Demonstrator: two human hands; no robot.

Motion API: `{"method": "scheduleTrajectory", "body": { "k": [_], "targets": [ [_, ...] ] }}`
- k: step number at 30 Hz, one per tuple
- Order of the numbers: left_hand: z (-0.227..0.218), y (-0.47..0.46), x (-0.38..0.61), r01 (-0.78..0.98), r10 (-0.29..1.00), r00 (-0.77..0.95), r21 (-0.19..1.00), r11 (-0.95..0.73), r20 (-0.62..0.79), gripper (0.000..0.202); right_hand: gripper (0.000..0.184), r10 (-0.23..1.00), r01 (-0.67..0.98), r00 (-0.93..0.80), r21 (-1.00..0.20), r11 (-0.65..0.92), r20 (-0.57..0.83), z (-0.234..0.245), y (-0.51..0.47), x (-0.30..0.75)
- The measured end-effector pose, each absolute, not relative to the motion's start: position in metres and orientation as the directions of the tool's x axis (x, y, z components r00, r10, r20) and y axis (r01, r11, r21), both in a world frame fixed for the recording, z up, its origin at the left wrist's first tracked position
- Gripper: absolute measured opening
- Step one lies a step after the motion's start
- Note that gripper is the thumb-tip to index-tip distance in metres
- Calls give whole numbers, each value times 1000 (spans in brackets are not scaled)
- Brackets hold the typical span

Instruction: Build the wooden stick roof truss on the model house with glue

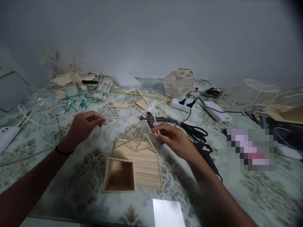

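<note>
My left hand hovers over the patterned cloth with its fingers pinched on a thin wooden stick that points to the right. My right hand is curled, its fingertips pinching a short stick just above the peak of a small stick-built house model. The model lies flat between my hands, with a triangular frame at its far end and an open square box of sticks at its near left corner.
Black pliers and black scissors lie beyond my right hand, a glue gun beside my right wrist. A white power strip with cables, a faceted stick ball, stick bundles and other stick frames crowd the back.
</note>
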State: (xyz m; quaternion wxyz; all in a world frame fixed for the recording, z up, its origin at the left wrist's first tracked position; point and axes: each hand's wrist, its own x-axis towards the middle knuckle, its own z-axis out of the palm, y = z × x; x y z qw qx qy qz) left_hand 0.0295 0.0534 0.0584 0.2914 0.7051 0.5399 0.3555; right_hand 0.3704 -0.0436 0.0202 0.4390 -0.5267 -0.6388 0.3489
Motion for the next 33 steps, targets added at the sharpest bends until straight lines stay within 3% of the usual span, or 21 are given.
{"method": "scheduleTrajectory", "body": {
  "k": [4, 9, 15, 20, 25, 33],
  "targets": [
    [52, 73, 20, 519, 963, 226, 818, -248, 149, 22, 29, 975, 307, 118, -941, 145, 189, 6, -49, 369],
    [45, 92, 14, 440, 957, 262, 866, -236, 128, 31, 27, 962, 355, 188, -927, 123, 200, -11, -51, 372],
    [55, 95, 35, 82, 913, 405, 993, -84, 44, 46, 24, 948, 373, 232, -920, 122, 220, -25, -52, 371],
    [56, 82, 49, 222, 855, 519, 967, -128, -7, 23, 23, 938, 372, 254, -919, 132, 237, -23, -51, 370],
    [44, 61, 46, 340, 791, 606, 926, -161, -85, 25, 28, 926, 357, 274, -921, 154, 261, -15, -50, 371],
    [47, 32, 55, 333, 715, 686, 814, -475, 136, 19, 23, 919, 369, 236, -904, 217, 317, -5, -59, 366]
  ]
}}
